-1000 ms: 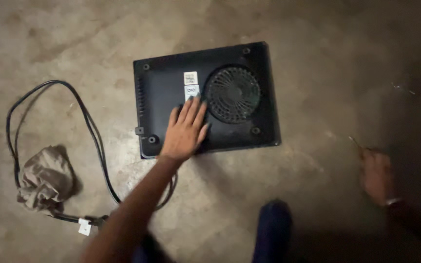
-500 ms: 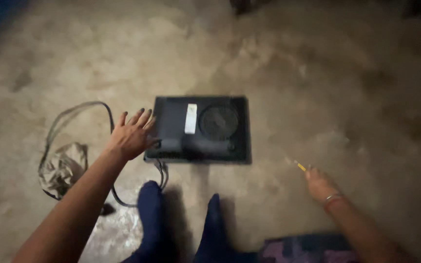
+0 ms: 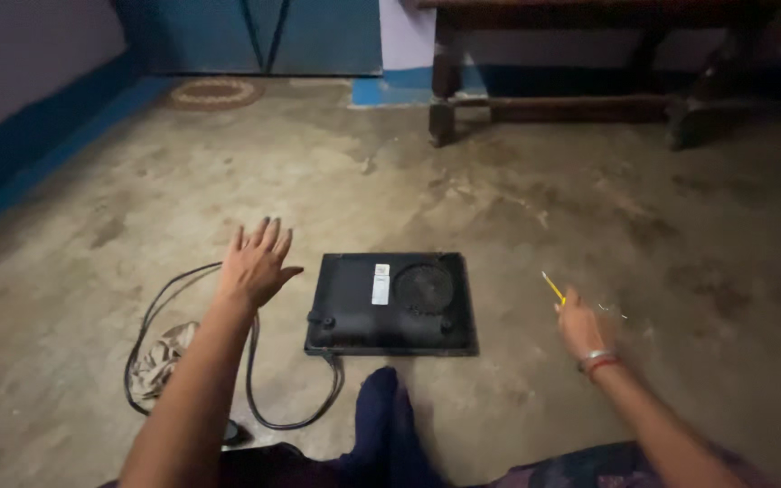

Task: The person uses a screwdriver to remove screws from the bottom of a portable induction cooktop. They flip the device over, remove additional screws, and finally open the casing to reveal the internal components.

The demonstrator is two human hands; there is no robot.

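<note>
My left hand (image 3: 255,262) hovers spread and empty just left of the upturned black cooktop (image 3: 392,304), right hand (image 3: 578,323) pinching a yellow screwdriver (image 3: 553,287); I'd steady the casing first.

Concrete floor (image 3: 517,199) (stove (image 3: 392,303), cord (image 3: 255,398), rag (image 3: 160,357))

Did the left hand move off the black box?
Yes. The left hand lay flat on the black box a second ago; now it hangs open to the left of it, not touching, above the black cord.
</note>
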